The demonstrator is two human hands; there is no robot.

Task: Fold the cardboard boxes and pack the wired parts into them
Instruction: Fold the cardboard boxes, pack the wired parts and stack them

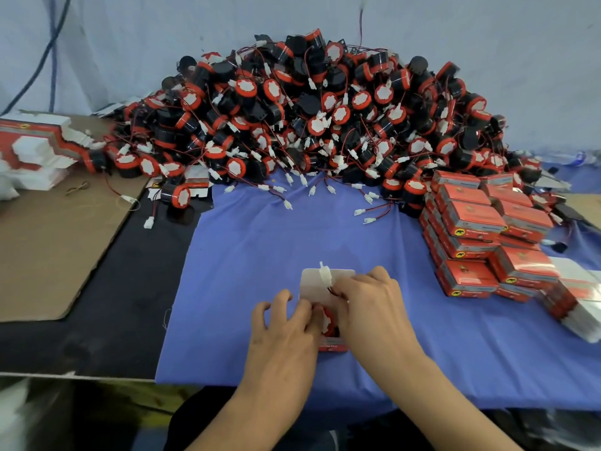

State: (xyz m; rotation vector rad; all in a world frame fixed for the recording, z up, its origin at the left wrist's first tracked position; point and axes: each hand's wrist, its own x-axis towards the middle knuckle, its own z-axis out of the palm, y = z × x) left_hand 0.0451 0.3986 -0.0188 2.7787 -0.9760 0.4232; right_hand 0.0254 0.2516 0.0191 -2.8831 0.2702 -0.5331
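My left hand (286, 323) is gripping the left side of the open cardboard box (331, 346), fingers curled against it. The box is sitting near the front of the blue cloth (247, 255), its white flap (310, 283) standing open on the far side. A wired part (327, 320) is lying inside the box, its red ring showing between my hands. My right hand (370, 304) is pinching that part's wire just below the white connector (325, 274).

At far left, flat unfolded boxes (32, 148) are lying stacked on a brown cardboard sheet (48, 239). The sheet's ragged edge is meeting the dark tabletop (130, 288), which is bordering the cloth's left edge. Bare cloth is giving open room between my hands and the pile of wired parts (325, 109), whose loose connectors are trailing onto it. To the right, packed red boxes (471, 222) are standing stacked near my right hand. Each is showing a yellow oval emblem with a dark animal figure; the lettering is too blurred for reading. More flat boxes (579, 304) are lying at the far right.
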